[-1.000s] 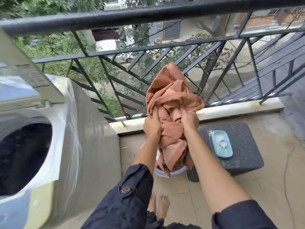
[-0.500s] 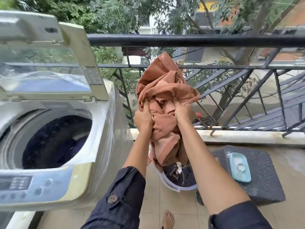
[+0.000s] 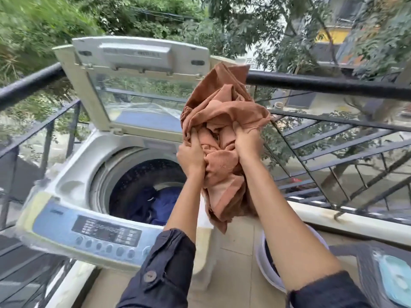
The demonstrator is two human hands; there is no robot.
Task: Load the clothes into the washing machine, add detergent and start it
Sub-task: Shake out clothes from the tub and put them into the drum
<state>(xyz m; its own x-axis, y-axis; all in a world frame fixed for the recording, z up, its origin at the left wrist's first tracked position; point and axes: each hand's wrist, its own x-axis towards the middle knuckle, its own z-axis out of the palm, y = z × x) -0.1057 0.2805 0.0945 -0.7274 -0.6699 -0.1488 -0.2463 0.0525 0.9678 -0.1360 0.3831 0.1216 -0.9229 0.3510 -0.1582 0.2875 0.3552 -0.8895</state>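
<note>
Left hand [image 3: 193, 155] and right hand [image 3: 247, 142] both clenched into a bunched rust-orange garment [image 3: 223, 138], fingers buried in the folds, one fist on each side of the bundle. Cloth rises above the fists in a crumpled peak and hangs below them in a loose flap, between the two forearms. Bundle held in the air at the right rim of the washing machine [image 3: 73, 192], over its right edge rather than over the middle of the drum; loose end not touching the machine as far as can be told.

Machine is a top-loader, lid [image 3: 138, 70] raised upright behind the opening. Drum [image 3: 142, 187] open, dark blue clothes [image 3: 164, 204] already lying at the bottom. Control panel [image 3: 104, 232] along the near edge.

Below the right forearm, a white basin [image 3: 265, 266] on the floor, contents mostly hidden. Far right, a dark woven stool [image 3: 364, 263] with a light blue dish [image 3: 398, 278] on it. Black railing [image 3: 322, 83] behind, trees beyond.
</note>
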